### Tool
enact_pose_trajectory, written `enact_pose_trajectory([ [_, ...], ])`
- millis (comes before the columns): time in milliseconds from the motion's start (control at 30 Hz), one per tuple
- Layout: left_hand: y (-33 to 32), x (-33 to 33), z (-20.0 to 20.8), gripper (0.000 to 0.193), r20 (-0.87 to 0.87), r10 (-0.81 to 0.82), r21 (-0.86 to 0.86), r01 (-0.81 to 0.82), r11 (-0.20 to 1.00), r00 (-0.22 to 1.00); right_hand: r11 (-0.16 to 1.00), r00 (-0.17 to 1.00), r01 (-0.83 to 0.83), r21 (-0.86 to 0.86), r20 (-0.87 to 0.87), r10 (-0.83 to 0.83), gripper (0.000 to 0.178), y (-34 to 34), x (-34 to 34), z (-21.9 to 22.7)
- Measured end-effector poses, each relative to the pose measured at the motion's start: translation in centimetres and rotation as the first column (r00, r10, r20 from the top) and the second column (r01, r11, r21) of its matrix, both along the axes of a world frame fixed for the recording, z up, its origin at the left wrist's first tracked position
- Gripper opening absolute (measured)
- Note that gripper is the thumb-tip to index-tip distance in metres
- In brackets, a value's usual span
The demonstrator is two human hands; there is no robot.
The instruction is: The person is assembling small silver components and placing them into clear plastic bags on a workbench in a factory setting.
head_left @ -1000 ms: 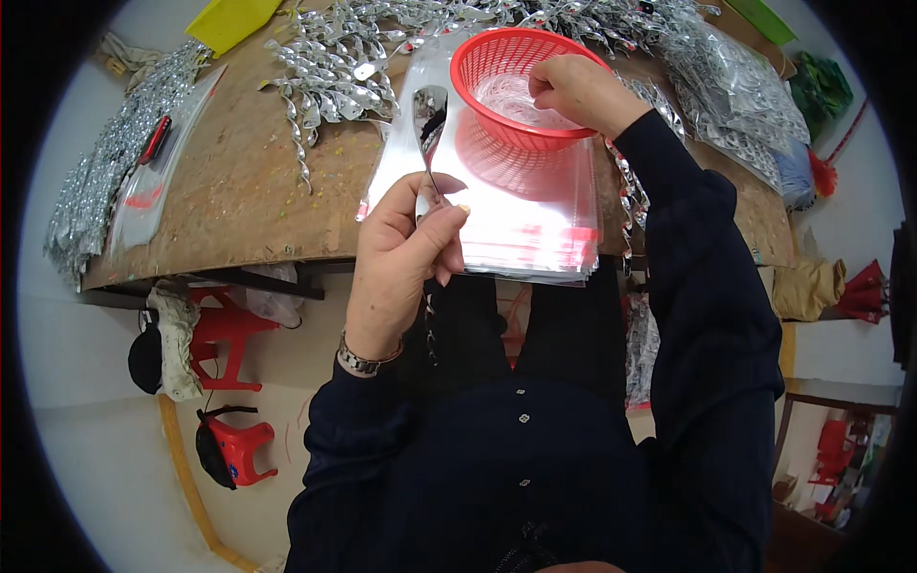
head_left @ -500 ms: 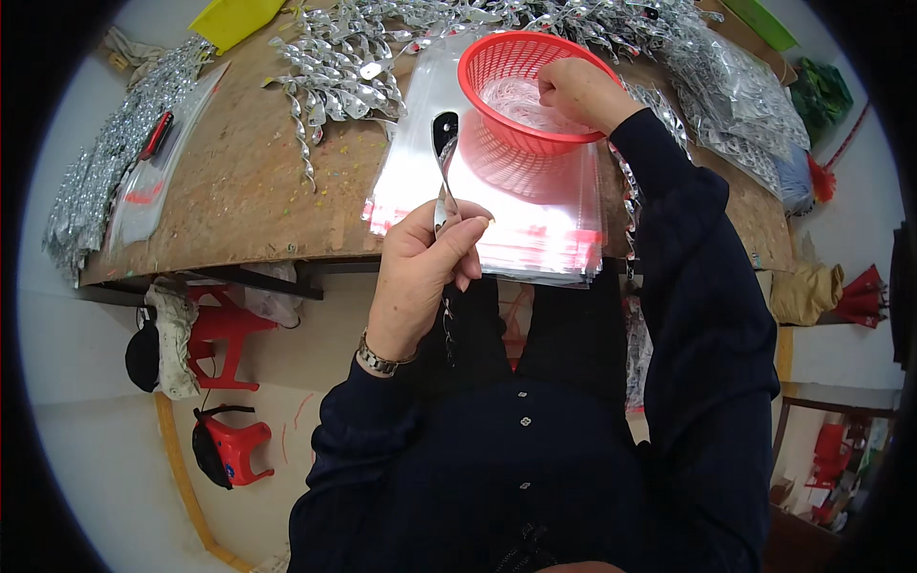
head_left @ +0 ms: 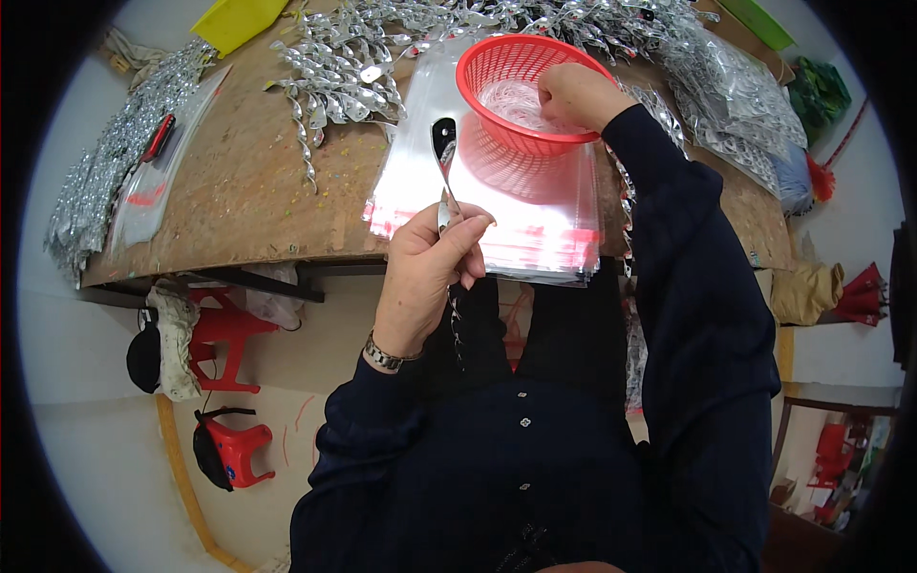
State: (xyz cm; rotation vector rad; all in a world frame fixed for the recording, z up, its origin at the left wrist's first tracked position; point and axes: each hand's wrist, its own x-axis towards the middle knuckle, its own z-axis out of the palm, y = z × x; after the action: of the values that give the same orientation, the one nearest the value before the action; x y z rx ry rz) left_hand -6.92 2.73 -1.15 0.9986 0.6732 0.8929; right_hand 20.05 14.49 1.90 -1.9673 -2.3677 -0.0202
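Note:
Between the thumb and fingers of my left hand [head_left: 432,256] is pinched a shiny silver twisted foil strip [head_left: 446,181]. The strip's wider, dark-looking end with a small hole points up, and its twisted tail hangs below my hand. My right hand [head_left: 581,95] reaches into a red mesh plastic basket [head_left: 530,141]. Its fingers are curled down over white, thread-like loops [head_left: 516,101], and the fingertips are hidden, so what they grip does not show. The basket stands on a stack of clear plastic bags [head_left: 401,181] with red-marked near edges.
Bunches of silver twisted strips [head_left: 344,81] lie along the table's [head_left: 229,181] far side. At the left are a red-handled cutter [head_left: 159,137], tinsel [head_left: 95,181] and a yellow tray [head_left: 234,24]. Bagged silver strips [head_left: 735,95] pile up at the right. Red stools [head_left: 234,449] stand on the floor.
My left hand and the strip have shifted very slightly. My right hand stays in the basket with almost no movement.

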Motion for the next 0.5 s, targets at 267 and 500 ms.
enact_pose_trajectory([
  [267, 0.0, -0.3, -0.4, 0.013, -0.002, 0.007, -0.021, -0.007, 1.0, 1.0, 0.997, 0.995, -0.057, 0.06, -0.081, 0.062, 0.014, 0.0, 0.6, 0.1],
  [500, -0.1, -0.1, -0.7, 0.013, -0.001, 0.007, -0.027, -0.007, 1.0, 1.0, 0.984, 0.972, -0.032, 0.176, -0.222, 0.072, 0.018, -0.9, 0.8, 1.3],
])
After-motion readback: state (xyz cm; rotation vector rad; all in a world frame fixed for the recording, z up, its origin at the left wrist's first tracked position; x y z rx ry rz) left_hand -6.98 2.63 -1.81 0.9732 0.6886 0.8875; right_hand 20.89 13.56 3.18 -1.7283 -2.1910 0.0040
